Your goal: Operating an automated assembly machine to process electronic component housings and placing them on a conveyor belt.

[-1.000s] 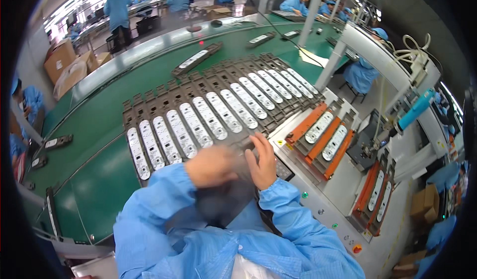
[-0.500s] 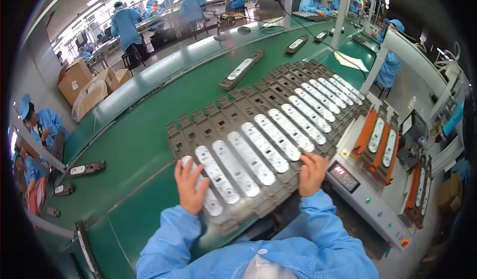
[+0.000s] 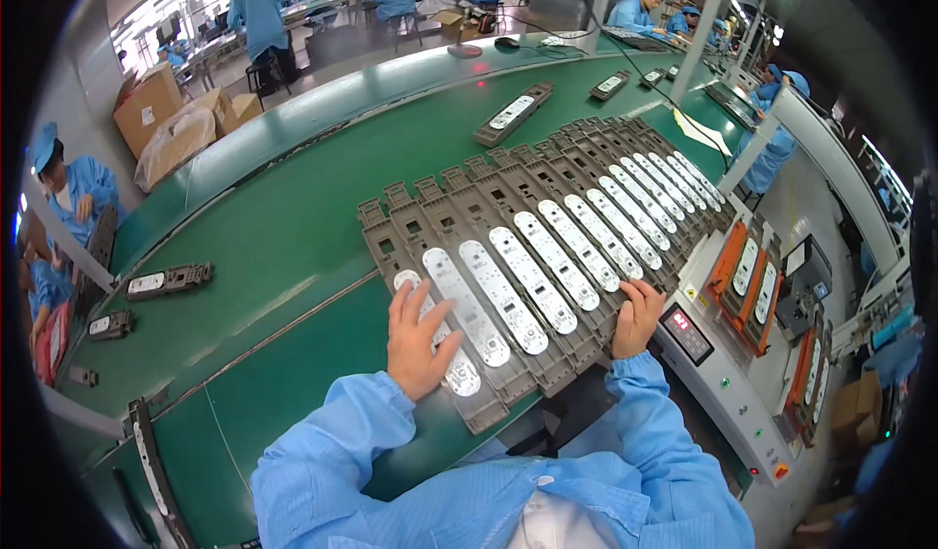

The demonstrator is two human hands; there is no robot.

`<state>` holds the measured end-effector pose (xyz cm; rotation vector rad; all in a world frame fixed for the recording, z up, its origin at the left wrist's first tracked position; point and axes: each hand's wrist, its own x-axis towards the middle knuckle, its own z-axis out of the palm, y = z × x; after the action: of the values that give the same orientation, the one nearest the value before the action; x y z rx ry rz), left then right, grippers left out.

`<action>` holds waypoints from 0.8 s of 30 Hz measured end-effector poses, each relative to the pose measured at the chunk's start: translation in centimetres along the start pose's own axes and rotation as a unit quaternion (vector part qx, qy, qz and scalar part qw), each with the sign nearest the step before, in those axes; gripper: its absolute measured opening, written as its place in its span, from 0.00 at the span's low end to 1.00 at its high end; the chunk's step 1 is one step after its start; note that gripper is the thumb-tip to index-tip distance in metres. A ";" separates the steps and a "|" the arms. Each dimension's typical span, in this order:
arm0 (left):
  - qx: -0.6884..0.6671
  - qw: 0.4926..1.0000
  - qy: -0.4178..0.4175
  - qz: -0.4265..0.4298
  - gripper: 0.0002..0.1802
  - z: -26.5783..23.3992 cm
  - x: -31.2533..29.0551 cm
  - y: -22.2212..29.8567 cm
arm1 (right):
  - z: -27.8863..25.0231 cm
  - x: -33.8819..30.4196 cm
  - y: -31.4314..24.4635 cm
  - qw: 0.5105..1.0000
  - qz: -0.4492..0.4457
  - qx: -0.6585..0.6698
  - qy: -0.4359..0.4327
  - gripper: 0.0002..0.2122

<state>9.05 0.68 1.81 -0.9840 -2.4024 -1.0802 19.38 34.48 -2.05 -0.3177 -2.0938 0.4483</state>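
Note:
A slanting row of brown-grey holder trays (image 3: 386,244) lies side by side before me, each carrying a long white circuit board with rounded ends. My left hand (image 3: 420,342) rests on the nearest tray at the row's left end, fingers spread over its circuit board (image 3: 461,378) and covering part of it. My right hand (image 3: 637,319) touches the right lower side of the row, near the end of another white circuit board (image 3: 614,256). Its fingers are apart and slightly bent. Neither hand is closed around anything.
To the right stands a white machine (image 3: 728,378) with a display and orange fixtures (image 3: 735,274) holding more boards. A loaded tray (image 3: 515,114) sits on the green belt (image 3: 283,227) beyond the row. Other loaded trays (image 3: 168,281) lie at left. Co-workers in blue sit around.
The view has shifted a little. My left hand and the row's left end appear to have moved slightly right, closer to my right hand, which stays at the row's lower side.

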 end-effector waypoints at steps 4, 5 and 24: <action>0.012 1.000 0.022 -0.016 0.21 0.1 0.2 -1.0 | 2.0 1.0 -0.2 1.000 -0.014 -0.012 0.014 0.11; 0.042 0.999 0.028 -0.012 0.22 0.3 -0.3 -1.7 | 2.4 0.8 -0.4 1.000 -0.013 0.014 0.011 0.11; 0.017 1.000 0.017 0.010 0.20 4.5 -2.0 1.9 | -2.9 -0.5 5.4 0.995 -0.028 -0.031 -0.096 0.15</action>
<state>11.77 4.08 -1.21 -0.9677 -2.3712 -1.0387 22.43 39.67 -3.34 -0.2606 -2.3010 0.3946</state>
